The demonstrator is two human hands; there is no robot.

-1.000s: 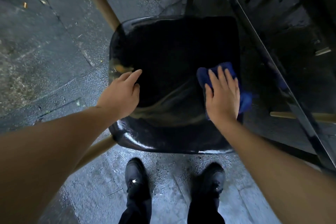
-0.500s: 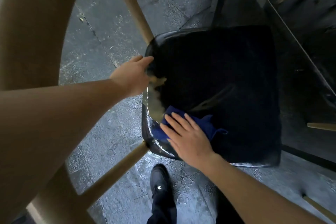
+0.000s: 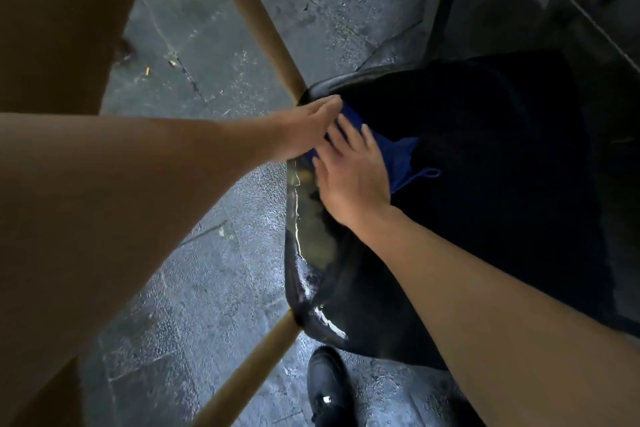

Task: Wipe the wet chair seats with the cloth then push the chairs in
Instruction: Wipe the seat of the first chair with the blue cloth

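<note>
The cloth [image 3: 398, 156] lies on the chair seat [image 3: 485, 184] near its far-left corner — right hand [image 3: 353, 177] flat on it, left hand [image 3: 304, 128] at the seat's left edge, touching both; a shoe [image 3: 329, 388] stands before the near edge

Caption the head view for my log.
Right hand presses blue cloth on glossy black chair seat; left hand at its edge.

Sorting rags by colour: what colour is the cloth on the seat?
Blue cloth, seen in the head view.

No text, label, brand, number or sign can be read anywhere here; the small bright spot on the shoe [image 3: 327, 388] is too blurred to make out.
</note>
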